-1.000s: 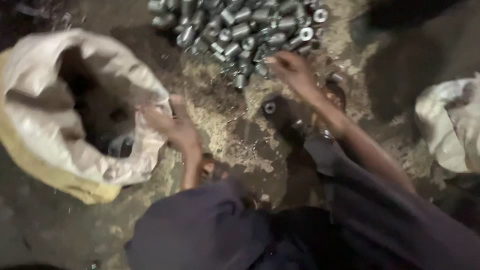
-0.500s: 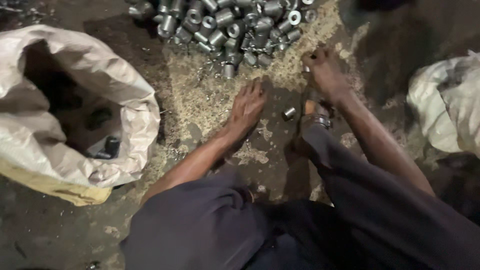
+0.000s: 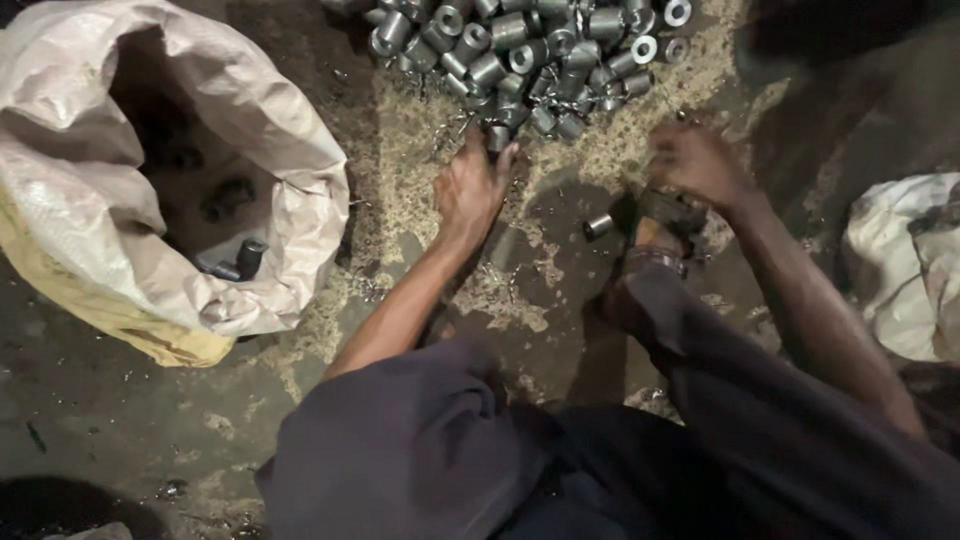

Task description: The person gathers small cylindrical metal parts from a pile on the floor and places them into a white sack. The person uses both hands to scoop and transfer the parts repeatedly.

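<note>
Left hand (image 3: 472,190) reaches, fingers spread, touching the pile of short silver metal cylinders (image 3: 530,55) at twelve o'clock on the gritty floor (image 3: 100,420), while the right hand (image 3: 695,160), loosely curled, hovers nearby; these look heavy, hard, slippery, best pinched around their sides.

Pretty dim overall, light mostly lands around 12 o'clock where the metal sleeves (image 3: 530,55) throw little glints. Corners at 1 and 7 o'clock sink into black. Both hands are slightly motion-smeared, grainy everywhere.
</note>
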